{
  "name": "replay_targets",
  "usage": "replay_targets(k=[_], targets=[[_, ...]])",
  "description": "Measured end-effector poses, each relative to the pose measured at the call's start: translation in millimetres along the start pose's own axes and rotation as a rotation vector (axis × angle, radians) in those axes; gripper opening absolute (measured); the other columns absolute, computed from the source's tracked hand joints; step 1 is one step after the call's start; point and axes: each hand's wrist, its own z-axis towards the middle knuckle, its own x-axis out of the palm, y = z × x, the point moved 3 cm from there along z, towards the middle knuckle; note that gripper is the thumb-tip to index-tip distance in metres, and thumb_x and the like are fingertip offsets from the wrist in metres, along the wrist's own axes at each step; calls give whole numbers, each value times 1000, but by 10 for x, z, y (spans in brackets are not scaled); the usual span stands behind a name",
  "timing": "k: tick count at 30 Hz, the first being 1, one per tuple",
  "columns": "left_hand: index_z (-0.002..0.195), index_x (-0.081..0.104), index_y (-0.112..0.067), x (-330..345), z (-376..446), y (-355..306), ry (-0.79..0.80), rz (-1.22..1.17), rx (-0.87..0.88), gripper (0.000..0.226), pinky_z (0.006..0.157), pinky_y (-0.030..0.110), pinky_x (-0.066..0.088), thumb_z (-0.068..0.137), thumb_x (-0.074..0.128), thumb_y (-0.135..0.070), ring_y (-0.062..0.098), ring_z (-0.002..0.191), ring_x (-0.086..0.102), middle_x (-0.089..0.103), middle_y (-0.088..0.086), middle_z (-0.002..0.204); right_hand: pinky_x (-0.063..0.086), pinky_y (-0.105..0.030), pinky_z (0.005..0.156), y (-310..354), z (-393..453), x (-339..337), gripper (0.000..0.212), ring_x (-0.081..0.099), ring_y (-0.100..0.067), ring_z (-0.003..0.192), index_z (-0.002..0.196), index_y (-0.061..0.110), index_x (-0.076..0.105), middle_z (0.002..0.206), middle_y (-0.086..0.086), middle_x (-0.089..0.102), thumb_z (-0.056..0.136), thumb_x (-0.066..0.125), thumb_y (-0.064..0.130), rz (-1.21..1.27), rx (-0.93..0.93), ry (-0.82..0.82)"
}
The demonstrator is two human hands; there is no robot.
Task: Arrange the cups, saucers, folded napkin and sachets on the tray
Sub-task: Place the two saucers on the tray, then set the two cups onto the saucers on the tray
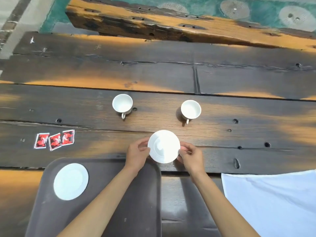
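A white saucer (163,146) is gripped at its two sides, by my left hand (137,155) on the left rim and my right hand (190,155) on the right rim, just past the dark tray's far right corner. Another white saucer (71,181) lies on the tray (119,211) at its left. Two empty white cups stand on the table further back, one at the left (122,103) and one at the right (190,109), handles towards me. Three red sachets (54,140) lie side by side on the table, left of the hands. A white napkin (273,200) lies unfolded at the near right.
The table (239,134) is of dark rough planks with holes and cracks. A second heavy plank (153,23) lies across the back, and a green patterned rug (256,9) shows beyond it.
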Motion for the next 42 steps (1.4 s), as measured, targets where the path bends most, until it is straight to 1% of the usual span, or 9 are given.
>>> replay_targets(k=[5, 8, 12, 16, 22, 29, 33, 38, 42], targets=[[117, 75, -26, -594, -373, 286, -50, -59, -34, 43, 81, 23, 60, 87, 64, 3, 10, 98, 73, 78, -8, 107, 61, -31, 72, -110, -392, 420, 31, 64, -13, 67, 106, 10, 74, 72, 4, 70, 91, 55, -8, -21, 0, 104], [119, 75, -25, -936, -573, 507, -75, -62, -56, 47, 89, 33, 61, 86, 61, 5, 12, 100, 74, 78, -11, 110, 60, -39, 78, -266, -600, 725, 30, 63, -15, 71, 107, 6, 73, 67, 5, 66, 93, 53, -11, -37, 24, 177], [118, 76, -28, -1256, -780, 754, -113, -64, -76, 51, 90, 32, 59, 85, 58, 6, 11, 98, 75, 79, -12, 108, 60, -33, 74, -466, -802, 1066, 32, 63, -12, 70, 102, 10, 75, 70, 1, 64, 93, 53, -10, -97, 37, 240], [114, 76, -31, -1480, -890, 976, -128, -80, -110, 50, 90, 31, 59, 85, 57, 6, 8, 97, 74, 79, -13, 107, 63, -27, 70, -648, -947, 1268, 30, 73, -10, 75, 100, 16, 76, 80, 1, 75, 92, 57, -6, -176, 52, 218], [116, 75, -33, -1649, -871, 1188, -108, -87, -140, 46, 95, 33, 57, 90, 58, 2, 9, 102, 73, 77, -12, 114, 62, -22, 67, -801, -1031, 1456, 29, 73, -9, 77, 97, 20, 76, 87, -1, 78, 91, 59, -3, -265, 76, 154], [113, 75, -41, -1690, -823, 1280, -29, -66, -150, 40, 99, 29, 53, 95, 59, -9, 0, 105, 70, 76, -19, 112, 66, -37, 78, -863, -1010, 1495, 34, 73, -10, 72, 94, 22, 76, 81, 2, 78, 86, 58, -5, -321, 45, 114], [123, 73, -32, -1715, -761, 1281, -8, 8, -164, 34, 105, 38, 52, 100, 53, -16, 13, 109, 70, 76, -12, 114, 66, -34, 76, -852, -984, 1473, 33, 71, -9, 70, 100, 19, 76, 85, 0, 77, 88, 57, -6, -285, 36, 107], [107, 75, -22, -1718, -629, 1115, -66, 318, -92, 27, 85, 39, 55, 99, 50, -19, 19, 81, 65, 73, -4, 91, 63, -26, 73, -785, -938, 1416, 25, 70, -6, 77, 106, 23, 74, 94, 1, 75, 94, 63, 5, -310, 1, 164], [129, 64, -20, -1625, -366, 771, -94, 325, 44, 31, 88, 28, 51, 98, 58, -21, 5, 93, 64, 66, -2, 121, 64, -30, 74, -522, -799, 1288, 20, 66, -7, 79, 107, 25, 72, 93, 4, 71, 99, 61, 11, -275, -94, 139]])
